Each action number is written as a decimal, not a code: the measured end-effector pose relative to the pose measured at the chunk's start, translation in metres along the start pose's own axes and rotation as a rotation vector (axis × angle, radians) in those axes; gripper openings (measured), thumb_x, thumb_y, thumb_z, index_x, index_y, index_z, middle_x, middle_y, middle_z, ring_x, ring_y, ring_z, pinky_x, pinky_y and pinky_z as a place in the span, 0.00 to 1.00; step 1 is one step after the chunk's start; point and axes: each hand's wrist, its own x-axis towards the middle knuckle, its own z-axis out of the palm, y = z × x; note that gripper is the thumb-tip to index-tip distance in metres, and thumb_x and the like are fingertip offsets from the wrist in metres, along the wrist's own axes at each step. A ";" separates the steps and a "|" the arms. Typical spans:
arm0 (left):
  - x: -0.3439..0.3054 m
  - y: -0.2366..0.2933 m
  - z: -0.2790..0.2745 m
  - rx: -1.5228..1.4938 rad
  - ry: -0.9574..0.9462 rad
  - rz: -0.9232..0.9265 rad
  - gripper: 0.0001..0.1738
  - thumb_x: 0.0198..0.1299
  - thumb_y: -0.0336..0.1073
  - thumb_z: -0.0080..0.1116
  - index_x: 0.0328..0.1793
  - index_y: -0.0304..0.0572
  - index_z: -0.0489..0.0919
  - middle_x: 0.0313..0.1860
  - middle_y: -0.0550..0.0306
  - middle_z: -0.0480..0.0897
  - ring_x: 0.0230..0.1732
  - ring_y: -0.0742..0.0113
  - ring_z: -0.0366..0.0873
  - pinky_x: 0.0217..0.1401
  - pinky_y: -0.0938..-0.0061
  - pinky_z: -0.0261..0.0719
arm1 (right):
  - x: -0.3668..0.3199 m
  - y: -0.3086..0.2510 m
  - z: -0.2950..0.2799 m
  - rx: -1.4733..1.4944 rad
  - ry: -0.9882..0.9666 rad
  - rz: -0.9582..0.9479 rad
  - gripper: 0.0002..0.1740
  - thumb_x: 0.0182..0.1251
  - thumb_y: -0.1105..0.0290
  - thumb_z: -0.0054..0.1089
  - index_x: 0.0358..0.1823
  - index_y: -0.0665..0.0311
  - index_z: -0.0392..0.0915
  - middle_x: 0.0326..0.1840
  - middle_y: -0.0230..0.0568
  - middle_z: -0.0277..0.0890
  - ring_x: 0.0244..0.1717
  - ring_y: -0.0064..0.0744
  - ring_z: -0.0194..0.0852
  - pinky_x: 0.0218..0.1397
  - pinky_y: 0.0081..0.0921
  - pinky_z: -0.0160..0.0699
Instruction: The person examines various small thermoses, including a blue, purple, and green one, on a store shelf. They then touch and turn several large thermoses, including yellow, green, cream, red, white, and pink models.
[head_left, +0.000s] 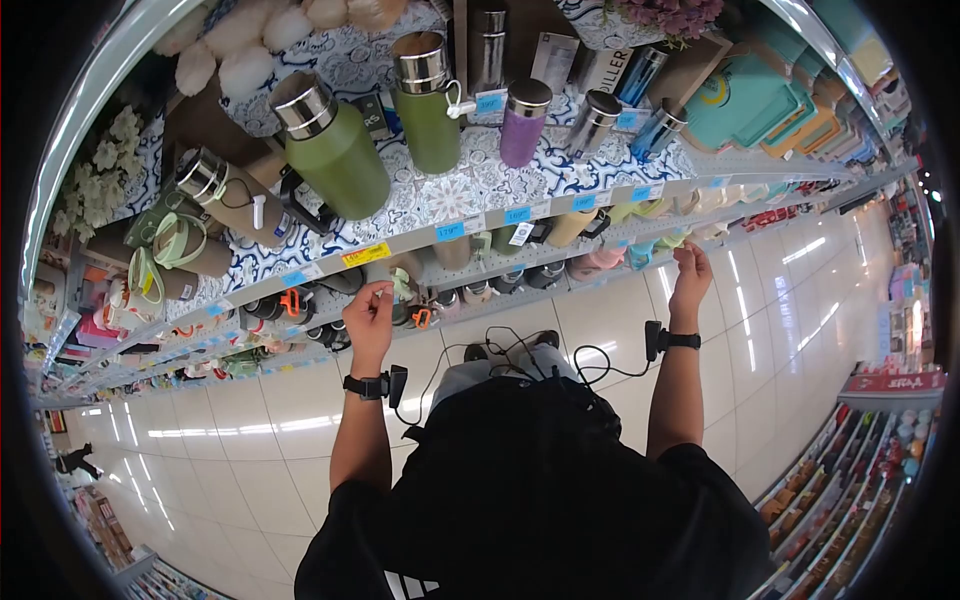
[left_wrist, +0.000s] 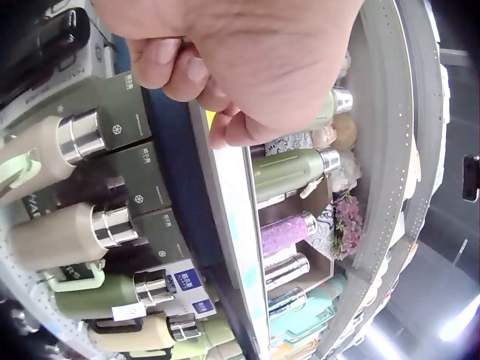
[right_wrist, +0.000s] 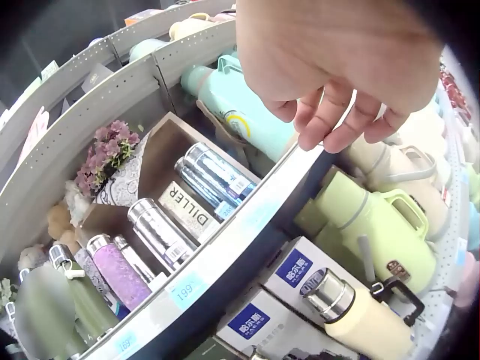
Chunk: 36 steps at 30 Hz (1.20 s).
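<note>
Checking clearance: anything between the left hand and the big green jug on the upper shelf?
Head view: only the shelf's front edge, with a yellow price tag, lies between left hand and big green jug; no other upper-shelf bottle visibly blocks.

From my remote seat I get a pale, glossy tiled flr [head_left: 250, 500] w/ long streaks of reflected light, grey perforated metal shelving [left_wrist: 382, 112], another rack [head_left: 888, 400] at lower rt of the head cam, plus a dk ceiling [left_wrist: 450, 214] w/ bright strip lamps [left_wrist: 460, 321] via L wrist.
</note>
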 end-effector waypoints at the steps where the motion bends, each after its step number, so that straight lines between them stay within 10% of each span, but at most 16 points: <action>1: -0.003 -0.002 -0.004 0.053 -0.014 -0.013 0.05 0.66 0.30 0.63 0.45 0.38 0.86 0.18 0.71 0.68 0.22 0.84 0.60 0.24 0.82 0.58 | -0.002 0.000 0.002 -0.004 -0.004 0.000 0.14 0.74 0.66 0.59 0.51 0.70 0.82 0.38 0.38 0.84 0.39 0.25 0.79 0.51 0.24 0.76; 16: -0.049 0.043 -0.002 -0.121 -0.169 -0.168 0.10 0.75 0.32 0.52 0.51 0.37 0.84 0.20 0.71 0.71 0.23 0.84 0.65 0.26 0.83 0.65 | -0.054 -0.020 0.058 0.226 -0.354 0.081 0.09 0.74 0.72 0.59 0.49 0.69 0.82 0.36 0.33 0.82 0.36 0.19 0.77 0.43 0.18 0.75; 24: -0.065 0.047 0.026 0.060 -0.202 -0.136 0.11 0.72 0.27 0.52 0.52 0.37 0.84 0.36 0.59 0.85 0.26 0.80 0.74 0.30 0.81 0.75 | -0.060 -0.005 -0.044 0.030 -0.319 0.064 0.14 0.75 0.67 0.58 0.49 0.73 0.81 0.37 0.36 0.83 0.38 0.23 0.78 0.45 0.21 0.76; 36: -0.041 0.078 0.073 0.010 -0.150 0.037 0.11 0.68 0.32 0.62 0.53 0.37 0.84 0.34 0.68 0.83 0.26 0.87 0.65 0.29 0.85 0.66 | -0.131 0.034 -0.130 -0.058 -0.275 0.249 0.12 0.76 0.66 0.57 0.48 0.68 0.82 0.34 0.34 0.82 0.36 0.21 0.77 0.42 0.19 0.72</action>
